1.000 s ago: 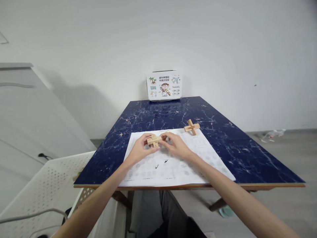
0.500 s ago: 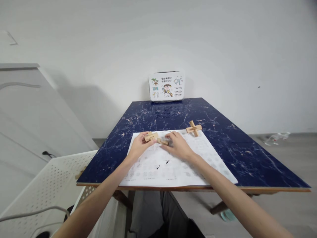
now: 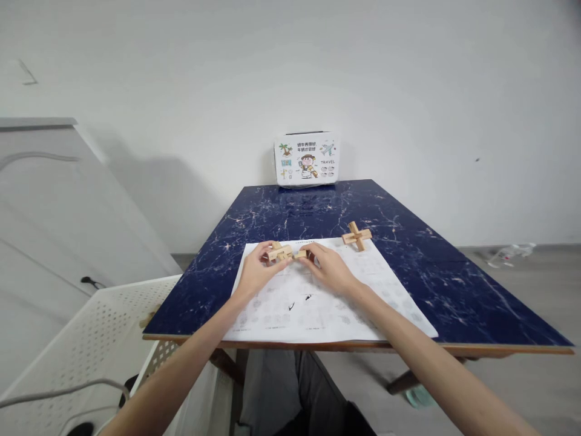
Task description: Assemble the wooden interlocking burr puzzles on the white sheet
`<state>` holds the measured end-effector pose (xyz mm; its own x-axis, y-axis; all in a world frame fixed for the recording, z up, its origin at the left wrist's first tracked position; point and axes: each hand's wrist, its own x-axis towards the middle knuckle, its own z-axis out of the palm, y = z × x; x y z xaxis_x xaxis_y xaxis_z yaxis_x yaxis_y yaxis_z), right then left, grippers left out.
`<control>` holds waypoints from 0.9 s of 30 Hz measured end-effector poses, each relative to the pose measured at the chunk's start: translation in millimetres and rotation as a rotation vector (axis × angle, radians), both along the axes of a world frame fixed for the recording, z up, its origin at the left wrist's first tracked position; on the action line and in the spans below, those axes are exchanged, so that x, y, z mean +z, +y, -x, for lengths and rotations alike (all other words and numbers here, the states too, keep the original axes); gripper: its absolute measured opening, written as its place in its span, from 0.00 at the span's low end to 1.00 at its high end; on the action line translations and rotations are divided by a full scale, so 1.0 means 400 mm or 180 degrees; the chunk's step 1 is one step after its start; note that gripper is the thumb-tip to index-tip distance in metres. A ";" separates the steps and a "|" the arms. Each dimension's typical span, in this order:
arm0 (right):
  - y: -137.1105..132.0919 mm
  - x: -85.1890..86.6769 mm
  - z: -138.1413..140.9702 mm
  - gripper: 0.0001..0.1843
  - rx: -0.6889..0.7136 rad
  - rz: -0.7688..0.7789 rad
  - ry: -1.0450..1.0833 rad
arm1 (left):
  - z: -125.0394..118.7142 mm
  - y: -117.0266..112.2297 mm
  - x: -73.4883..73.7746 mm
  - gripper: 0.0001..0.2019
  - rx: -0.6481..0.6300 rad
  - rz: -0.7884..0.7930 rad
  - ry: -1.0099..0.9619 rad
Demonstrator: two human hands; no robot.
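My left hand (image 3: pixel 256 266) is closed on a cluster of interlocked wooden puzzle blocks (image 3: pixel 279 252), just above a printed sheet. Between the thumb and fingers of my right hand (image 3: pixel 329 264) is a single notched wooden block (image 3: pixel 300 254), its near end close to the cluster; I cannot tell whether the two touch. Under both hands lies the white paper sheet (image 3: pixel 318 318) with faint printed diagrams and two small black marks. A cross-shaped wooden puzzle (image 3: pixel 356 236) sits at the sheet's upper right corner.
A dark blue marbled table (image 3: pixel 290 212) carries the sheet. At its far edge a white illustrated case (image 3: pixel 306 160) stands against the wall. To the left is a white perforated basket (image 3: pixel 113 309) with cables. A clear plastic item (image 3: pixel 511 254) lies on the floor at right.
My right hand has pinched the small block, which was lying below its open fingers, and raised it level with the cluster. My left hand has turned the cluster slightly.
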<state>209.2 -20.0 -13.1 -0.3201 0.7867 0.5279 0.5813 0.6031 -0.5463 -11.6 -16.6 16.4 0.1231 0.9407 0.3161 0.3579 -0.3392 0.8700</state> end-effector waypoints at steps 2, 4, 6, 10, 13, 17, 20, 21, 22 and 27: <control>-0.002 0.001 0.001 0.11 0.0068 -0.0027 0.0033 | -0.001 -0.002 -0.001 0.27 -0.0069 -0.0074 0.0051; -0.003 0.002 0.002 0.11 0.0131 -0.0019 0.0077 | -0.002 -0.004 -0.002 0.27 -0.0196 -0.0138 0.0164; -0.004 0.004 0.003 0.11 0.0185 0.0006 0.0134 | -0.002 -0.006 -0.002 0.26 -0.0348 -0.0189 0.0298; -0.010 0.008 0.006 0.11 0.0312 0.0064 0.0291 | 0.001 -0.007 -0.004 0.25 -0.0477 -0.0277 0.0498; -0.015 0.011 0.008 0.10 0.0327 0.0111 0.0383 | 0.004 -0.004 -0.008 0.24 -0.0499 -0.0339 0.0571; -0.014 0.008 0.010 0.10 0.0286 0.0067 0.0491 | 0.006 -0.004 -0.008 0.24 -0.0599 -0.0293 0.0501; -0.010 0.003 0.011 0.11 0.0226 0.0098 0.0597 | 0.006 -0.003 -0.012 0.27 -0.0743 -0.0135 0.0337; -0.009 0.001 0.011 0.11 0.0197 0.0109 0.0625 | 0.006 -0.001 -0.015 0.27 -0.0792 -0.0074 0.0262; -0.008 -0.001 0.012 0.11 0.0175 0.0114 0.0645 | 0.006 0.001 -0.019 0.27 -0.0835 -0.0014 0.0179; -0.007 -0.004 0.015 0.11 0.0197 0.0075 0.0743 | 0.009 0.018 -0.041 0.21 -0.0862 0.0152 -0.0059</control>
<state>203.3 -22.7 -14.7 -0.2394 0.7824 0.5749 0.4000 0.6190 -0.6759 -15.2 -9.3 0.1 0.3668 0.8882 0.2767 0.2436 -0.3788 0.8929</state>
